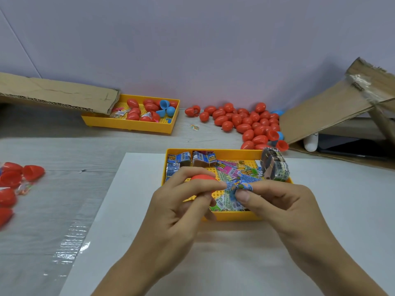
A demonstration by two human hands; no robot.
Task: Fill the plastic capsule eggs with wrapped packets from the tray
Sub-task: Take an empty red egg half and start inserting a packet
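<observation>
Closest in, both forearms reach out over a white sheet (213,253) laid on the counter (53,210). The left hand (181,201) has its fingers curled round a red capsule egg (202,178), holding it above the near left corner of the yellow tray (235,215). The right hand (277,199) pinches a blue wrapped packet (240,186) between thumb and fingers, and the packet's end sits right against the egg and the left hand's fingertips. Whether the packet is already partly inside the egg I cannot tell.

Under the hands, the tray holds a loose litter of printed packets (228,170) in blue, pink and green, with a banded bundle of packets (274,164) standing at its far right corner.

Off to the left on the counter lie some red egg halves (12,178), partly on a clear plastic film.

Farther back, a heap of red eggs (241,121) spreads along the wall, with a few blue pieces at its right edge. To its left sits a second yellow tray (132,124) holding red and blue eggs, half covered by a cardboard flap (55,92). At far right another piece of cardboard (333,103) leans up at a slant.
</observation>
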